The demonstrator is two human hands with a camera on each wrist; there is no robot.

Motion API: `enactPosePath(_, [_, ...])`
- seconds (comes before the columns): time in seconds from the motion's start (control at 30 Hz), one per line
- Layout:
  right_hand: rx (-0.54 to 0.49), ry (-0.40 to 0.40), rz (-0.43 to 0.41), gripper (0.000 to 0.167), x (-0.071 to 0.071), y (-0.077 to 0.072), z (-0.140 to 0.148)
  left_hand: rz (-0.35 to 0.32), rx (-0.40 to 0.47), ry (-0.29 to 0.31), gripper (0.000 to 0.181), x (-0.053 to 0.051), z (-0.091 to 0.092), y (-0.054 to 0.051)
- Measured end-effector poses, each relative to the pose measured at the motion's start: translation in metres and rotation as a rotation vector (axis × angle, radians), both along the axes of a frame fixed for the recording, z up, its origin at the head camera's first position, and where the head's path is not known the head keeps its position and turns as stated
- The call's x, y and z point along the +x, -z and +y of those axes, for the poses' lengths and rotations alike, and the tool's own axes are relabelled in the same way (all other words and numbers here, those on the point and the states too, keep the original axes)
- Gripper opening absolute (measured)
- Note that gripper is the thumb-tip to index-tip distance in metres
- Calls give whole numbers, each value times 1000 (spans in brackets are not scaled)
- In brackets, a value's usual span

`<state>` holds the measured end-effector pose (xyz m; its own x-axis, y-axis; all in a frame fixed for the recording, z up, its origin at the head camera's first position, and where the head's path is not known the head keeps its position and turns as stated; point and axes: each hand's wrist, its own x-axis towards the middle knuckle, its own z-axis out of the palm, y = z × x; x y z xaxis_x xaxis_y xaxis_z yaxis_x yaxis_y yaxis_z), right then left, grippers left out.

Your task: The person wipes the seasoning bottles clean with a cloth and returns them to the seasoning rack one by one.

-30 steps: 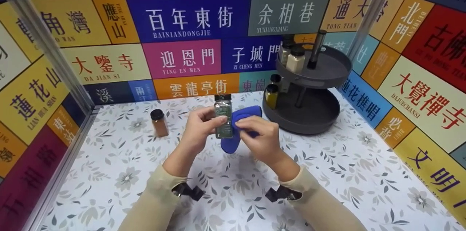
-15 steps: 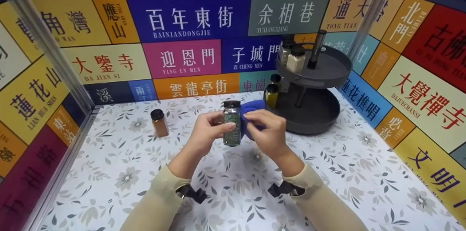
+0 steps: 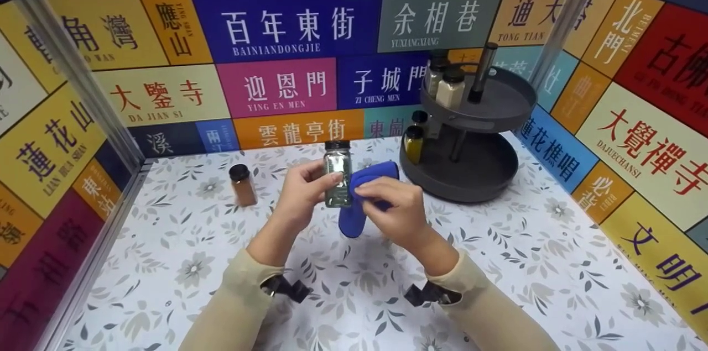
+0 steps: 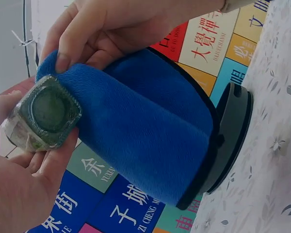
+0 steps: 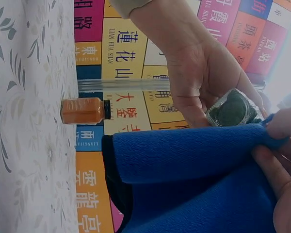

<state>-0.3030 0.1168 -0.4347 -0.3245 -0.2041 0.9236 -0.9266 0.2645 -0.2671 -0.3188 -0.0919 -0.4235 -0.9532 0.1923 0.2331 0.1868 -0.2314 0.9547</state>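
My left hand (image 3: 298,192) grips a square glass jar (image 3: 337,174) with a black lid and green contents, held upright above the table. My right hand (image 3: 399,208) pinches a blue cloth (image 3: 352,220) that touches the jar's right side. In the left wrist view the base of the jar (image 4: 49,110) faces the camera, and the cloth (image 4: 140,126) hangs folded beside it from the pinching fingers. The right wrist view has the cloth (image 5: 184,150) partly hiding the jar (image 5: 233,109).
An orange-brown jar (image 3: 243,187) with a black lid stands on the patterned table (image 3: 193,271) to the left. At the back right is a dark two-tier round rack (image 3: 464,188) with several jars, among them a white one (image 3: 450,91) and a yellow one (image 3: 414,146). Sign-covered walls surround the table.
Both hands, with jar and cloth, moved right and towards me, then back left and away. More of the cloth shows below the jar than half a second ago.
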Motion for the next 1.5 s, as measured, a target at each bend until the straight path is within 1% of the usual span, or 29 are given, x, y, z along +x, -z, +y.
enactPosePath(0.13, [-77,57,-33,25,-5,2,6,41,-48,48,30,2,7,5])
enactPosePath(0.2, [-115,86,-49,26,-8,1,10,57,-68,79,28,3,12,7])
enactPosePath(0.3, [-168,113,-79,27,-13,-2,18,63,-98,142,31,4,19,9])
enactPosePath(0.37, [-193,113,-99,28,-15,-3,22,60,-116,163,34,5,22,9])
enactPosePath(0.57, [-219,65,-157,28,-15,-5,24,59,-123,166,36,3,23,6])
enactPosePath(0.63, [-234,61,-167,28,-14,-5,24,48,-121,182,36,2,24,6])
enactPosePath(0.7, [-252,68,-164,28,-14,-4,24,34,-126,185,36,1,25,6])
enactPosePath(0.77, [-255,89,-147,28,-13,-2,22,15,-134,161,35,-1,27,7])
enactPosePath(0.87, [-227,114,-112,28,-11,4,17,-24,-128,77,32,-3,27,10])
enactPosePath(0.93, [-185,116,-84,27,-10,8,12,-57,-100,17,31,-6,26,11])
enactPosePath(1.03, [-117,88,-29,28,-6,12,5,-95,-34,-51,33,-10,21,13])
enactPosePath(1.1, [-82,53,-1,27,-3,12,0,-96,-5,-86,35,-11,17,11])
enactPosePath(1.17, [-67,13,4,27,-2,11,-2,-85,26,-109,36,-11,12,8])
enactPosePath(1.3, [-91,-48,-46,27,-2,8,-5,-55,64,-130,38,-8,8,2])
enactPosePath(1.43, [-123,-54,-95,31,-7,7,-3,-46,54,-120,37,-1,11,0])
enactPosePath(1.5, [-142,-40,-110,32,-9,8,0,-40,39,-101,37,3,13,0])
